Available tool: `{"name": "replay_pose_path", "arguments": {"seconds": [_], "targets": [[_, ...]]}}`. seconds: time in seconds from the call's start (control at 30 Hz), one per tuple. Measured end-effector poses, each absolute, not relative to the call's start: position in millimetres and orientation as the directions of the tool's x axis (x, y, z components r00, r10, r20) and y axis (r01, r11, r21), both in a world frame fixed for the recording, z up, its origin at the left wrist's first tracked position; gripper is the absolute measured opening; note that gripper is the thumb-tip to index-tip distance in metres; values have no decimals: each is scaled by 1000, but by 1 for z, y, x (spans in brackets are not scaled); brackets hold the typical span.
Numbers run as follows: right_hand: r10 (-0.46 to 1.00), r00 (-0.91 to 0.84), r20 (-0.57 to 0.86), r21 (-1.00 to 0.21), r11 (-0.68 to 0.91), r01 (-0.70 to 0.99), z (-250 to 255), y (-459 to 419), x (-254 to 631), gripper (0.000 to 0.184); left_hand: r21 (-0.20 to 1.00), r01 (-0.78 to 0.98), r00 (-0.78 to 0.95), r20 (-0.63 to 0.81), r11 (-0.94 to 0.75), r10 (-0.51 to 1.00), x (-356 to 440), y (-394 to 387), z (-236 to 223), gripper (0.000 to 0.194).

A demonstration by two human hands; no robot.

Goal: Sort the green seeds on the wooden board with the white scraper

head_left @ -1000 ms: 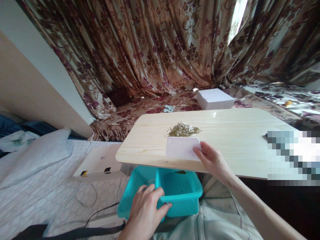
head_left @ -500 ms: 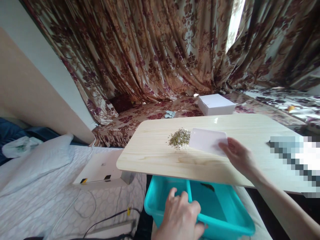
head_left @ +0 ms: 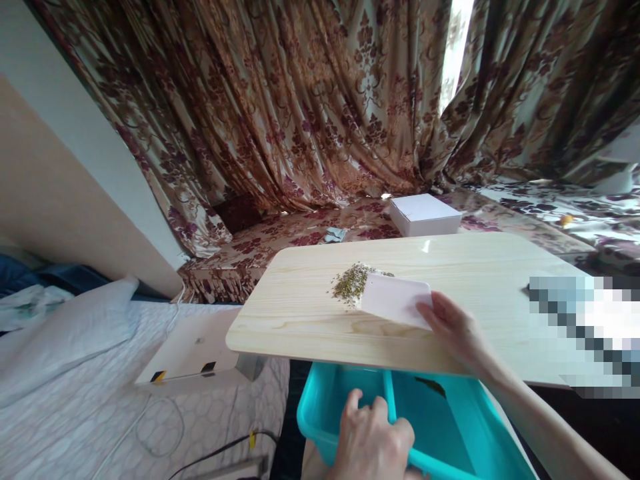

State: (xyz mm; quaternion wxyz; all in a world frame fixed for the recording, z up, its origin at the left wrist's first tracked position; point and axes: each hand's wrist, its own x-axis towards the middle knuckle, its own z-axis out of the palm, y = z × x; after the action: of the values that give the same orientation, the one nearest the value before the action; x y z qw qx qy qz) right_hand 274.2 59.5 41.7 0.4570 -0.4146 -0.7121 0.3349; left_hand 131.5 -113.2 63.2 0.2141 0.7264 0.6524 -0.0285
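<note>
1. Pinching the card (head_left: 393, 299), the right hand (head_left: 455, 330) holds it at the right side of the pile (head_left: 349, 283) on the table (head_left: 305, 330).
2. The left hand (head_left: 373, 437) grips the bin's (head_left: 320, 432) near rim, below the table's near edge.
3. Far beyond: cloth (head_left: 335, 235) left, box (head_left: 425, 212) right.

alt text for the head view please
The right hand holds a white piece at a pile of greenish grains on a table. The left hand grips a teal bin below; patterned curtains hang behind.

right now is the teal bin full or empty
Nearly empty where visible: teal bin shows bare plastic and a dark patch in its right compartment; the left hand hides some.
</note>
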Motion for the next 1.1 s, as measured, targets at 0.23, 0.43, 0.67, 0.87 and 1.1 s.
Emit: {"name": "replay_pose_path", "arguments": {"seconds": [0.23, 0.43, 0.67, 0.87, 1.1], "targets": [[902, -308, 302, -912, 367, 182, 51, 27, 261, 25, 298, 954, 136, -343, -30, 929, 133, -113, 71, 36], [856, -469, 216, -924, 334, 185, 47, 11, 271, 23, 307, 952, 107, -329, -1, 938, 135, -118, 72, 36], [921, -144, 363, -913, 382, 141, 51, 59, 279, 25, 268, 962, 131, -276, -55, 952, 128, -124, 62, 34], [920, -159, 358, -912, 381, 151, 45, 78, 270, 19, 264, 963, 120, -264, -48, 957, 127, -126, 58, 31], [870, -248, 426, -860, 474, 187, 39, 81, 251, 21, 277, 961, 84, -301, 3, 950, 139, -115, 71, 32]]}}
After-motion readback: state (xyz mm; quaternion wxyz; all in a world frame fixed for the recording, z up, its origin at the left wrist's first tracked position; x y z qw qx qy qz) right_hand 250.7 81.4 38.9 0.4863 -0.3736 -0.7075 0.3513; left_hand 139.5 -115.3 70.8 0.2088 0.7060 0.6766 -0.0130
